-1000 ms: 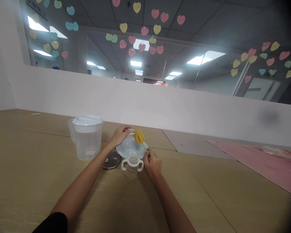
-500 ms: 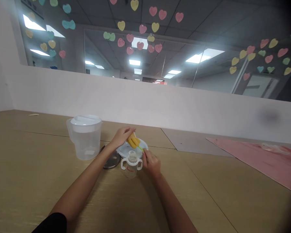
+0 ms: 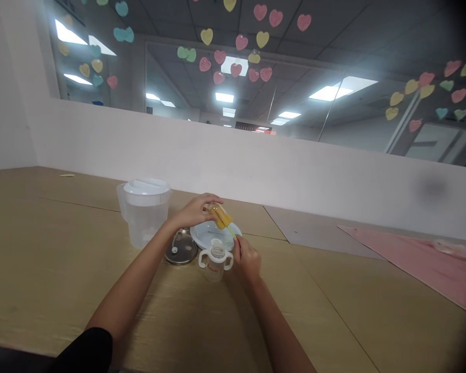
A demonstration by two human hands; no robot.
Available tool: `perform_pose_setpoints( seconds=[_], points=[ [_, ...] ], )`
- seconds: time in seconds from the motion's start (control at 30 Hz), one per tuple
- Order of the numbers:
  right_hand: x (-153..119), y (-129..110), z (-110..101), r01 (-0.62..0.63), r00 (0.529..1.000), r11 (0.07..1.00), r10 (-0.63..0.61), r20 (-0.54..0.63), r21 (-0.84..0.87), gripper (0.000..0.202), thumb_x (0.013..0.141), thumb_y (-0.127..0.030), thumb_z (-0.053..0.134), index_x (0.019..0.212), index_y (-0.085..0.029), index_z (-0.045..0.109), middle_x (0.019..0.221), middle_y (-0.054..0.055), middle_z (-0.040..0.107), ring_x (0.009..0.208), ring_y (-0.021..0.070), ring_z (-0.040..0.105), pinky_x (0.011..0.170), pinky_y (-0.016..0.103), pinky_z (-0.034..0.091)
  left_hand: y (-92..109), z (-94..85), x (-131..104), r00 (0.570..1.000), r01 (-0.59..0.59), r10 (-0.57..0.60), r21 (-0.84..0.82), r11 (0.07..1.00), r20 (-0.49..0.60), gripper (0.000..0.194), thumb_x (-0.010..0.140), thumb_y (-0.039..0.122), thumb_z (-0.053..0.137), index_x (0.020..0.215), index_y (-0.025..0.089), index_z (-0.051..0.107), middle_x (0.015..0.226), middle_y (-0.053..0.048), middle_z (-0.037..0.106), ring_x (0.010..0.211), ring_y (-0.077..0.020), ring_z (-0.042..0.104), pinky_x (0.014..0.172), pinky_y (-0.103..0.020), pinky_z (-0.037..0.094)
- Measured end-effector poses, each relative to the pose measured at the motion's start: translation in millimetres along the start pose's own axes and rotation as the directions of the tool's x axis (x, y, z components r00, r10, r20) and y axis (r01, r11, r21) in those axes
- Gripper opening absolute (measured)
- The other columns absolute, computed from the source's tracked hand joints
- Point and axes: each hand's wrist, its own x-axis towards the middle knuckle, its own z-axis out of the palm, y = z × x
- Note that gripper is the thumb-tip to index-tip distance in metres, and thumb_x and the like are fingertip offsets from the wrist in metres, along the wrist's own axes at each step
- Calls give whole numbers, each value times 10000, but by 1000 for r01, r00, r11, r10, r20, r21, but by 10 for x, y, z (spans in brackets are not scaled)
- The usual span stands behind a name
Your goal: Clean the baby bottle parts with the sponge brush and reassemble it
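Observation:
My right hand (image 3: 249,260) is closed around the thin green handle of a sponge brush (image 3: 226,221) with a yellow head. My left hand (image 3: 196,212) grips a small clear cap (image 3: 215,207), its mouth tilted down to the right, with the yellow sponge partly inside. Just below both hands a clear baby bottle (image 3: 214,270) with two white side handles stands upright and uncapped on the table. Behind it lies a pale bowl (image 3: 202,235), partly hidden by my left hand. A thin white straw (image 3: 174,246) rests on a round dark metal lid (image 3: 187,254) to the left.
A clear pitcher (image 3: 147,220) with a white lid stands left of my hands on the wooden table (image 3: 62,259). Far right is a pink sheet (image 3: 419,267) with crumpled clear plastic (image 3: 456,250) on it. A white wall (image 3: 256,166) rises behind the table.
My left hand has turned, so more of the clear cap around the sponge shows. The view has shifted slightly, and the straw on the metal lid is now visible.

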Motion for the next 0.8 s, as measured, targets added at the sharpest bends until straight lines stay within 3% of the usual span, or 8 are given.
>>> perform_pose_setpoints(
  seconds=[0.13,0.27,0.43,0.53,0.6,0.73,0.8],
  points=[
    [-4,20,6,35,999,999,-34,26,-41,322,940,-288,372,973,-151,661,755,69,699,613,118,624,555,204,409,-142,-54,1,997,45,-36,152,987,-66,434,712,300,624,1137,213,602,1201,-62,584,1103,-223,525,878,-312,463],
    [-6,45,12,16,1000,998,-15,22,-55,318,938,-300,384,945,-150,664,740,65,697,608,123,619,543,212,395,-276,-90,5,990,65,-15,351,934,-143,430,743,265,607,1165,195,574,1192,-66,595,1108,-222,526,969,-336,397],
    [2,57,15,-99,995,994,98,-16,-52,333,938,-328,379,936,-147,658,776,67,703,615,123,623,531,210,377,-446,-123,-8,973,211,-98,641,738,-208,444,734,181,597,1177,189,566,1193,-95,597,1136,-273,491,979,-378,363],
    [2,65,21,-120,993,992,119,-16,-48,336,938,-334,378,930,-148,657,778,65,706,607,120,621,524,208,365,-572,-119,-33,957,270,-260,733,625,-131,506,724,144,578,1226,193,535,1198,-108,596,1161,-288,468,961,-375,370],
    [0,68,26,-108,994,993,108,-8,-40,335,937,-334,378,922,-149,655,778,62,705,613,119,621,529,208,366,-669,-101,-48,922,288,-384,754,591,-52,553,683,117,604,1223,214,540,1200,-104,599,1146,-275,493,929,-344,398],
    [-1,66,29,-100,995,994,100,-3,-40,354,940,-339,362,918,-144,657,763,64,701,600,113,610,535,206,367,-855,-35,-47,829,292,-551,761,579,101,581,438,30,743,975,239,674,1009,-64,694,906,-249,633,774,-284,479],
    [1,62,25,-99,995,994,99,1,-46,367,941,-342,352,918,-144,659,751,62,699,590,110,605,531,204,361,-923,11,-38,800,279,-579,757,590,156,540,397,18,760,892,223,691,944,-64,710,845,-254,650,732,-291,491]
  ],
)
